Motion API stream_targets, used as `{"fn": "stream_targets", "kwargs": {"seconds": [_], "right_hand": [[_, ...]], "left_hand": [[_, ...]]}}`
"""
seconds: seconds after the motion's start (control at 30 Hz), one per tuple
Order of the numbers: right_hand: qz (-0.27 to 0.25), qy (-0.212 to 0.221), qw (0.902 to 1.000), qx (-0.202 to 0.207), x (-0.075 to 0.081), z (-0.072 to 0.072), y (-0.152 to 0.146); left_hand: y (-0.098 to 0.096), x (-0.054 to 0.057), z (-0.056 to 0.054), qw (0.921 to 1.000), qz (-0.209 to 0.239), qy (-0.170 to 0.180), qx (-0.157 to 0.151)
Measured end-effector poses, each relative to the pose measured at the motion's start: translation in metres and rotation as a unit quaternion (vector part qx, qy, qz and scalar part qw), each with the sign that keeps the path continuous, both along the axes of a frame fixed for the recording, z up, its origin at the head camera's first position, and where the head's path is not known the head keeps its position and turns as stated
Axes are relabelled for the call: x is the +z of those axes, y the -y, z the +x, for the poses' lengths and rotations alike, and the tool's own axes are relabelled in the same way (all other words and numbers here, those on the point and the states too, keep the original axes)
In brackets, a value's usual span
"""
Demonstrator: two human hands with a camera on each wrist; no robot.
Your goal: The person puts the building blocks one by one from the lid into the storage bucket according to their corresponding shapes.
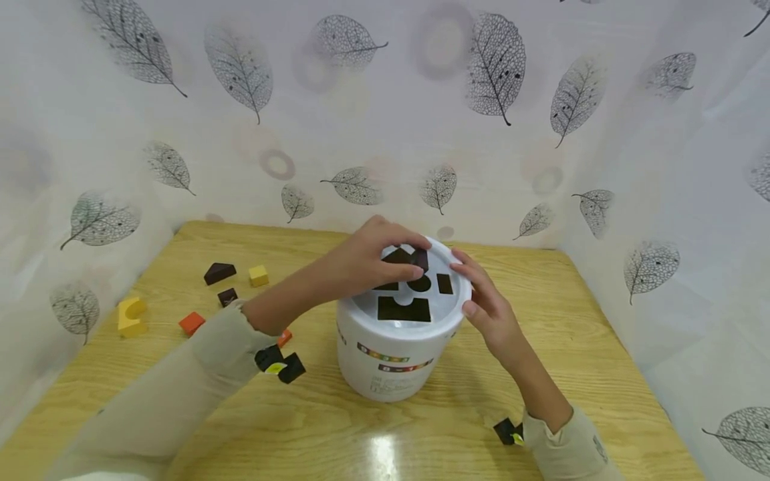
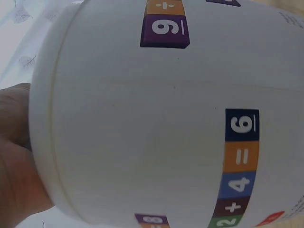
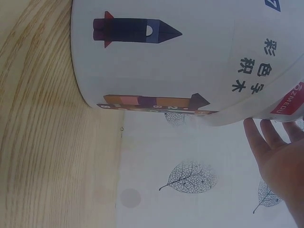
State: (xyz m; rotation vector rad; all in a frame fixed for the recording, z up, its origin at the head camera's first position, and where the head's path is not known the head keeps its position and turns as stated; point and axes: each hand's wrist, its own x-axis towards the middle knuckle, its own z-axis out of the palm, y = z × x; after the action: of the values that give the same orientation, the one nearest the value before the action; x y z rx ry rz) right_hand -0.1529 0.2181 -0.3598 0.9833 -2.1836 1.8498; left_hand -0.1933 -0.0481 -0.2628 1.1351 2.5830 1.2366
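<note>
Left hand (image 1: 361,264) pinches a small dark brown block (image 1: 421,259) at the top of a white plastic bucket (image 1: 385,357); fingers hide much of the block, and whether it touches the bucket's grey-white lid (image 1: 363,305) I cannot tell. Right hand (image 1: 492,317), fingers straight and spread, touches the bucket's right rim. At least five black cut-outs show in the lid, one partly covered. Left of the bucket lie six loose blocks: two dark brown, two yellow, two orange-red, one of these partly blocked by the left forearm's black wrist gear (image 1: 279,364). Behind the bucket hangs a leaf-printed white sheet (image 1: 385,140).
</note>
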Motion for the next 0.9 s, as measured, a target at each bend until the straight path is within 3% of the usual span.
{"fn": "stream_targets", "kwargs": {"seconds": [0.27, 0.53, 0.77, 0.9], "right_hand": [[0.009, 0.003, 1.0000, 0.001, -0.001, 0.000, -0.002], [0.009, 0.012, 0.9998, 0.010, -0.001, 0.000, -0.005], [-0.014, -0.019, 0.9996, 0.016, -0.003, -0.003, -0.004], [-0.015, -0.014, 0.9997, 0.014, -0.003, -0.003, -0.005]], "left_hand": [[-0.018, 0.003, -0.003, 0.9979, -0.051, -0.036, -0.019], [-0.031, 0.007, 0.001, 0.9959, -0.068, -0.052, -0.029], [-0.037, 0.006, 0.001, 0.9947, -0.069, -0.066, -0.039], [-0.040, 0.005, 0.002, 0.9945, -0.070, -0.062, -0.047]]}}
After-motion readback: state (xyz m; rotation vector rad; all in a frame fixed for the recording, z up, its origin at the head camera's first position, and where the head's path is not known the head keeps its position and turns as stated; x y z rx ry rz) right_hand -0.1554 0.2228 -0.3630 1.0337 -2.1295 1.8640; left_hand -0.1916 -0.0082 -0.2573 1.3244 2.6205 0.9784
